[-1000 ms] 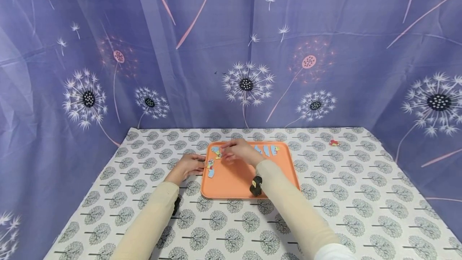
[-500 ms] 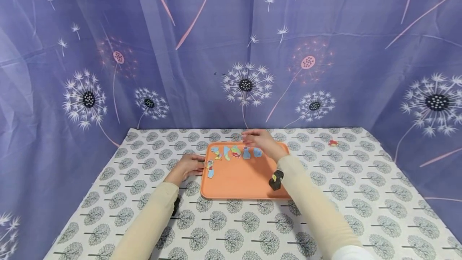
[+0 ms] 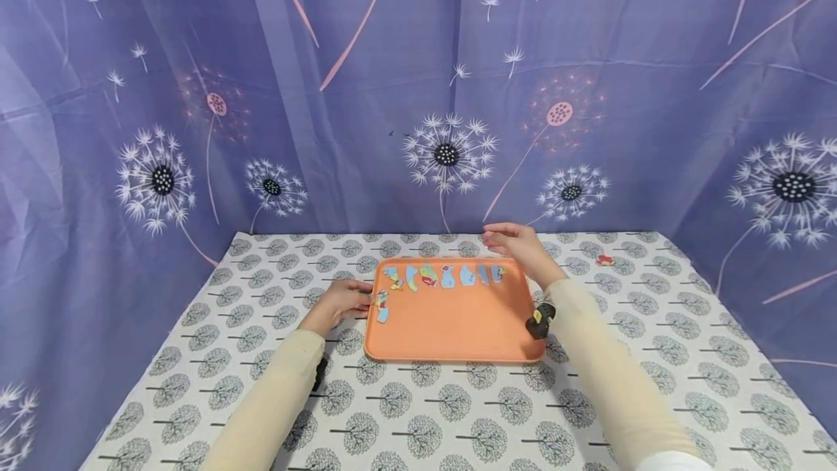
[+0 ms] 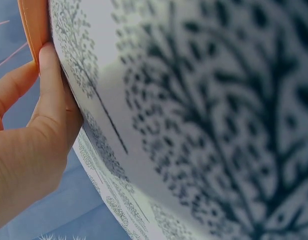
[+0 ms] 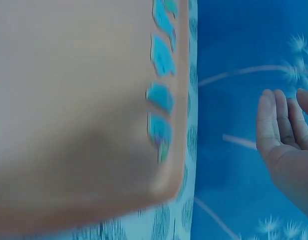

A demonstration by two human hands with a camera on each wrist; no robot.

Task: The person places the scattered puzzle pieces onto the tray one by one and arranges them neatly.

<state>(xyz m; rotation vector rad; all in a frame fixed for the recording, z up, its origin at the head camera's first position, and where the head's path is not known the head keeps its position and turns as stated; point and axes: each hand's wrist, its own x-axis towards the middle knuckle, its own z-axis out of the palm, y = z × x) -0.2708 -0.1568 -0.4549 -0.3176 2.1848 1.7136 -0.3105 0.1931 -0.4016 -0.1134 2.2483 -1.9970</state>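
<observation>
An orange tray (image 3: 451, 325) lies on the patterned cloth. Flat irregular puzzle-like pieces, light blue with coloured print, form a row along its far rim, among them a blue piece with a red patch (image 3: 428, 276). Two more, including a small blue piece (image 3: 382, 315), lie near the left rim. My left hand (image 3: 341, 302) holds the tray's left edge; in the left wrist view its thumb and fingers (image 4: 51, 75) meet at the orange rim. Behind the tray's far right corner, my right hand (image 3: 513, 240) is raised with nothing in it, fingers loosely extended, apart from the pieces.
A small red piece (image 3: 604, 259) lies on the cloth (image 3: 654, 344) to the right of the tray, near the table's back. A purple curtain with dandelion print (image 3: 366, 129) hangs directly behind the table.
My right hand has moved right along the tray's far rim, from the left pieces to beyond the right end, uncovering the whole row. My left hand has stayed at the tray's edge.
</observation>
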